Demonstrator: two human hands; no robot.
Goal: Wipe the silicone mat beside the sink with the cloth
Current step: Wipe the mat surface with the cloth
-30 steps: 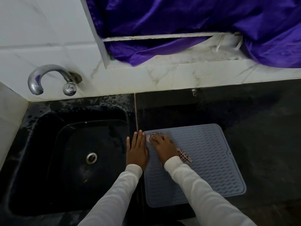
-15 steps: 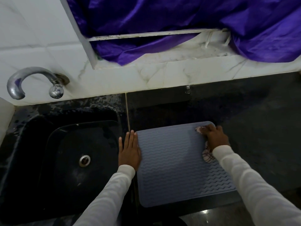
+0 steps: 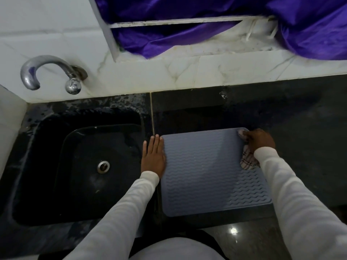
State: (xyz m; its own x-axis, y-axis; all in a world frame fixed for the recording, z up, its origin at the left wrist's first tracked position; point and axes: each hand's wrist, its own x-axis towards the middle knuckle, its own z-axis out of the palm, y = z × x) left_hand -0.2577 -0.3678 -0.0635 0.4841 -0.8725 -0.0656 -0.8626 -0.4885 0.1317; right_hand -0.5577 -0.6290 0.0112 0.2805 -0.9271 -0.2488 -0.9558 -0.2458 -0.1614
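A grey-blue silicone mat [image 3: 202, 171] with a wavy ribbed surface lies on the black counter just right of the sink. My right hand [image 3: 260, 140] is at the mat's far right corner, closed on a checked cloth [image 3: 247, 160]; part of the cloth trails out below the palm and a bit shows at the fingertips. My left hand [image 3: 153, 156] lies flat with fingers together, pressing the mat's left edge next to the sink rim.
The black sink [image 3: 84, 166] with a steel drain [image 3: 103, 167] fills the left. A curved chrome tap [image 3: 48, 72] juts from the white tiled wall. Purple fabric [image 3: 225, 21] hangs over the ledge behind. The dark counter [image 3: 300, 119] extends right of the mat.
My right hand swept the cloth from the mat's far left corner across to its far right corner and stays there. My left hand kept its place on the left edge.
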